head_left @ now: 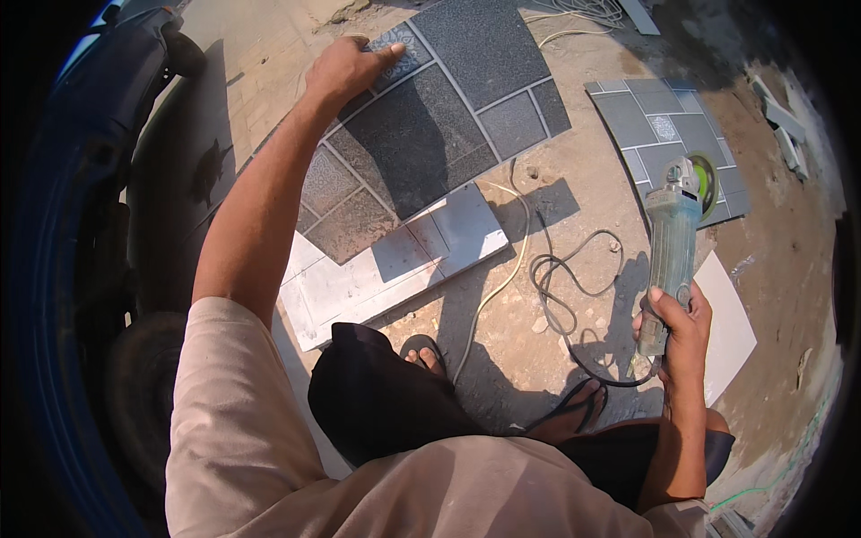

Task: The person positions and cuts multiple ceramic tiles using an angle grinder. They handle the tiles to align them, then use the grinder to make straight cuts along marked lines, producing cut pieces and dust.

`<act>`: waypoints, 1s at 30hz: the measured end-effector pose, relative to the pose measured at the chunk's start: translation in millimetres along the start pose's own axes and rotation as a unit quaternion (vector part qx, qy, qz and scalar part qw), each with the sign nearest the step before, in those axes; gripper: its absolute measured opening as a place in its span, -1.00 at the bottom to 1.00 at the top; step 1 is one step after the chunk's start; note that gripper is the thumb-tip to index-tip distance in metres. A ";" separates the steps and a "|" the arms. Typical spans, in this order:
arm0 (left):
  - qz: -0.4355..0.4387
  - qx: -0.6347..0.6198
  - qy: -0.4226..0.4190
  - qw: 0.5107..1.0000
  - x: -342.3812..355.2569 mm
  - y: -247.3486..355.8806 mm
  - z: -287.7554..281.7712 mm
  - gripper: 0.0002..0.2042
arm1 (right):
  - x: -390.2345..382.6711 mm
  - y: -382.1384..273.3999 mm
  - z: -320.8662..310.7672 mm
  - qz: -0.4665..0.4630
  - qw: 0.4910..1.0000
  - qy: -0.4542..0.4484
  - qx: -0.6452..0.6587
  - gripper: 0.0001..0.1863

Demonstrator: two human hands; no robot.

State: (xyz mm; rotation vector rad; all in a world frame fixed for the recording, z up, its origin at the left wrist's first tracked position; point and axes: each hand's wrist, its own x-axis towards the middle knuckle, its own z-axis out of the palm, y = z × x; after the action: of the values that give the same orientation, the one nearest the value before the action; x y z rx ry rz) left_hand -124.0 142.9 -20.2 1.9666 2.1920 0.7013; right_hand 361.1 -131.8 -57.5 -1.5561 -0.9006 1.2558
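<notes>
Seemingly to steady it, the left hand (345,70) clasps a patterned tile (432,134); the right hand (680,330) encircles an angle grinder (673,240), whose next move likely demands control.

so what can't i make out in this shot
- Head view: fingertips of the left hand, hidden by the tile panel or the hand itself.
- Head view: most fingers of the right hand, behind the grinder.
- Head view: part of the green disc, behind the grinder's head.
- Head view: part of the white slab, under the tile panel.
- Head view: rest of the blue vehicle, cut off by the dark rim.
</notes>
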 end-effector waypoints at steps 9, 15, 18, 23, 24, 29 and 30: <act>-0.414 -0.320 0.095 0.847 -86.7 -106.0 135.7 -0.26 | -2.6 -1.0 -8.5 0.007 1.000 -0.010 -0.009 -0.65; -0.519 -0.370 0.054 0.769 -136.1 -158.3 195.9 -0.30 | 1.4 1.6 -12.4 0.037 0.999 -0.003 -0.004 -0.68; -0.521 -0.400 0.042 0.753 -156.8 -150.9 218.7 -0.37 | 6.2 3.7 -15.2 0.043 0.999 0.002 -0.020 -0.67; -0.543 -0.370 0.068 0.751 -167.5 -159.1 229.6 -0.39 | 16.6 4.1 -6.5 0.046 0.999 -0.008 -0.023 -0.67; -0.549 -0.370 0.066 0.747 -168.3 -164.3 229.5 -0.38 | 20.1 6.1 -4.3 0.040 0.999 -0.015 -0.021 -0.67; -0.578 -0.291 0.045 0.761 -171.8 -144.8 229.9 -0.31 | 38.2 18.9 -4.0 0.023 0.998 -0.014 -0.054 -0.67; -0.568 -0.268 0.015 0.778 -171.1 -144.2 226.1 -0.32 | 41.8 18.6 -1.1 0.027 0.998 -0.011 -0.060 -0.67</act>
State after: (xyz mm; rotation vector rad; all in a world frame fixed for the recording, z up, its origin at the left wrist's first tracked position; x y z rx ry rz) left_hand -142.8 29.3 -316.7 0.1951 2.2659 0.9140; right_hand 371.0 -99.2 -87.9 -1.6741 -0.9691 1.2803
